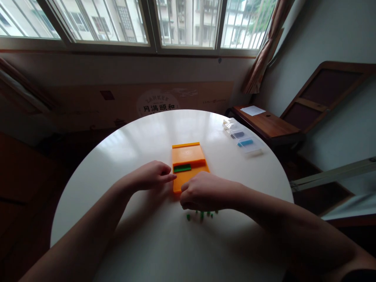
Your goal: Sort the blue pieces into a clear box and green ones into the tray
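An orange plastic case [188, 153] lies unfolded on the white round table, with a green studded strip [182, 168] in its nearer half. At the case's left edge is my left hand [155, 174]; its thumb stretches over the rim, apart from the loosely curled fingers, and nothing shows between them. My right hand [202, 190] is closed over the case's front right part. Its fingertips point down and are hidden, so whatever they pinch cannot be made out. Several small green pieces [202, 215] lie scattered on the table just below my right hand.
Clear plastic boxes [248, 147], with blue and dark contents, stand at the right far side of the white table [132, 145]. Beyond the table's right edge is a wooden chair [273, 121] with a white paper [253, 111] on its seat. Windows run along the back wall.
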Motion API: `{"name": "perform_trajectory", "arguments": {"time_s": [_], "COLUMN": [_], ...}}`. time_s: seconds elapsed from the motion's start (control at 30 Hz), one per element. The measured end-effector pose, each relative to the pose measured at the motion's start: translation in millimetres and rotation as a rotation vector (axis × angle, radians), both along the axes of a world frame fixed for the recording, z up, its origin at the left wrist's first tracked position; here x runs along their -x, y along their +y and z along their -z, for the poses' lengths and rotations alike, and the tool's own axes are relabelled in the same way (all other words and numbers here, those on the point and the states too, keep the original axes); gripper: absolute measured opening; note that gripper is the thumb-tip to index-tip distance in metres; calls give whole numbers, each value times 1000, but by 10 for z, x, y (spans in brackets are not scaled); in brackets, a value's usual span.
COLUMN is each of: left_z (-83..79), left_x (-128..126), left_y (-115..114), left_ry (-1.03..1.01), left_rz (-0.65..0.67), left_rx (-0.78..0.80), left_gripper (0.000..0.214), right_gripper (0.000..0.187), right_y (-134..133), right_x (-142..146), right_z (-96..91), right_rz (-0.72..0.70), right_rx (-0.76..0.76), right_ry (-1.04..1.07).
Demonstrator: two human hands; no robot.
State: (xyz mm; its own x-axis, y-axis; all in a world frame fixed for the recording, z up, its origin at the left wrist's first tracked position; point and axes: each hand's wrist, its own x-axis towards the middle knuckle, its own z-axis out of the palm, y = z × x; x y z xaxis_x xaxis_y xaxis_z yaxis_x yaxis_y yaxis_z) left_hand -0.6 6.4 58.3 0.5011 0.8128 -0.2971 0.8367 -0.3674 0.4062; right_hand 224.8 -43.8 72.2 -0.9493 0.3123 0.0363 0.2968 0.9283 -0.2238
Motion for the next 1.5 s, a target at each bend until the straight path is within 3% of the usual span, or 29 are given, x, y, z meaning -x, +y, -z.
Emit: {"name": "perform_trajectory", "arguments": {"time_s": [0.17,0.27,0.4,0.53,0.63,0.73,0.87,1.03,1.27,1.5], "left_z": [5,-4,-36,-48,-30,-5,15,25,40,71], "left_x": [-6,-14,-34,-43,-34,-21,-8,3,5,30], "left_y": [-1,-6,-17,-23,-19,-8,0,0,5,26], "left_ry": [6,4,33,43,23,8,-11,-26,0,4], "left_rz": [-4,-9,-32,-64,-66,-71,-64,-59,-43,-18], "left_rx": [10,13,37,48,51,60,46,21,3,-18], "left_gripper": [42,44,47,46,46,45,46,46,46,47], "right_gripper": [22,22,17,16,25,31,32,34,39,42], "right_y": [21,94,164,94,-9,-104,-226,-366,-366,-366], "right_x": [-18,-161,-406,-539,-562,-584,-653,-742,-734,-722], "right_z": [-4,-83,-278,-504,-579,-449,-11,392,539,562], "right_rz": [-60,13,188,191,226,304,404,463,486,457], "right_rx": [6,-28,-126,-191,-250,-325,-268,-272,-258,-152], "right_ry": [6,116,333,658,749,727,766,485,313,252]}}
